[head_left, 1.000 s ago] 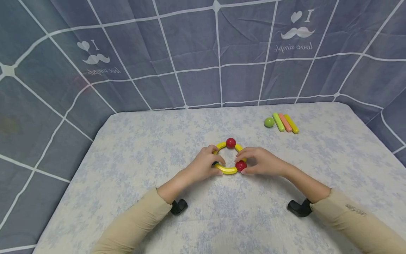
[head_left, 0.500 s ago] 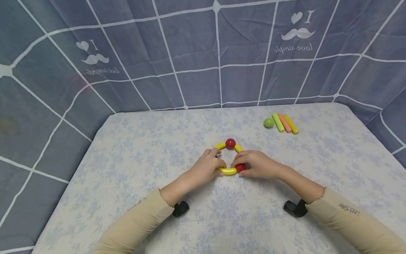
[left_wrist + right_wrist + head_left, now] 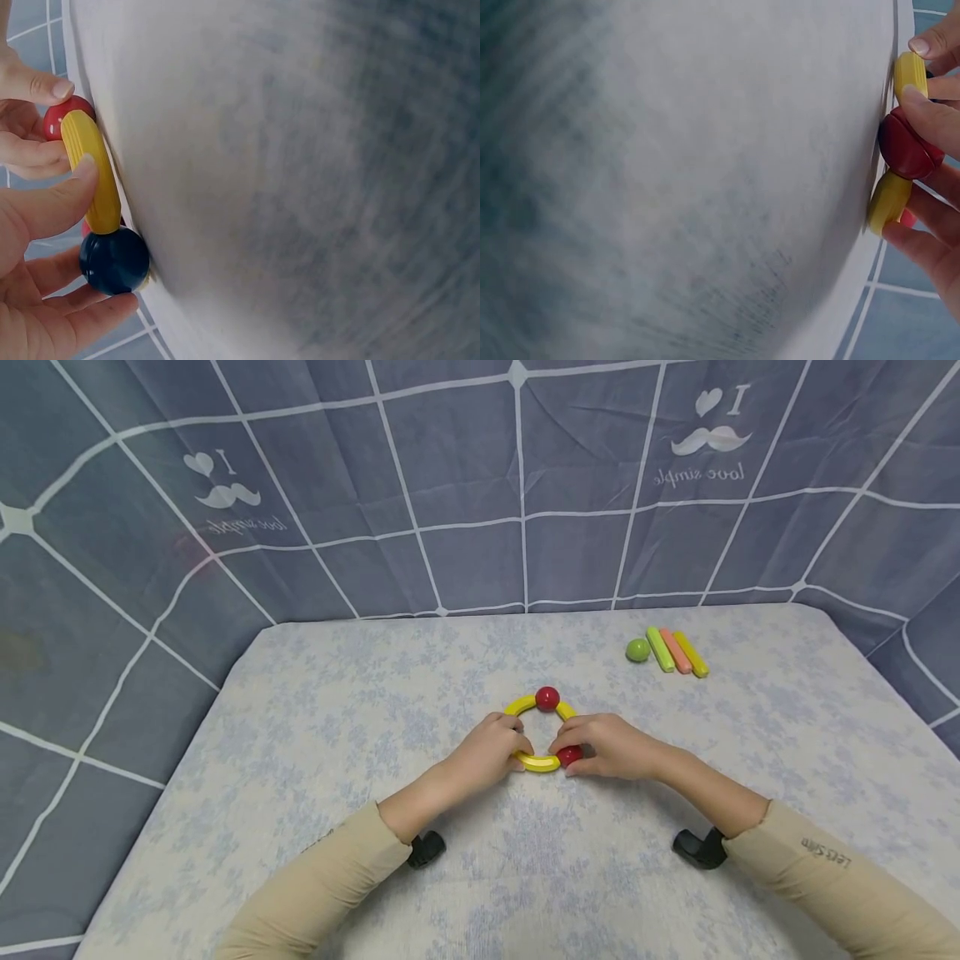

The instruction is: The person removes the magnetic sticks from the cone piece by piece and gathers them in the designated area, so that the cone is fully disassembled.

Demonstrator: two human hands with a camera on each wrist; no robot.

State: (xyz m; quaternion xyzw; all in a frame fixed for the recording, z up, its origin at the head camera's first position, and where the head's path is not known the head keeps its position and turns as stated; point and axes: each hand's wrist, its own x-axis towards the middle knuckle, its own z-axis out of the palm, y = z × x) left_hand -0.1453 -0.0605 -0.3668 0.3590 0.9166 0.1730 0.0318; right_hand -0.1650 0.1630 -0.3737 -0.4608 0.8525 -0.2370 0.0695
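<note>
Since a second ago, the right hand [image 3: 617, 747] has shifted slightly left and nearer. Its curled fingers grip the yellow ring [image 3: 540, 764] around a glossy red ball [image 3: 570, 756]; the left hand [image 3: 486, 750], also curled, holds a ridged rod [image 3: 94, 176] and dark blue ball [image 3: 114, 260]. The ring is mid-table, above floral cloth [image 3: 480, 885].

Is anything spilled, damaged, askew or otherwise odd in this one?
The "love simple" lettering on the blue-grey hanging cloth reads backwards, as if mirrored. In the right wrist view, a dark line crosses the red ball at the right hand; I can't tell if it is a seam or a gap. Nothing looks spilled.
</note>
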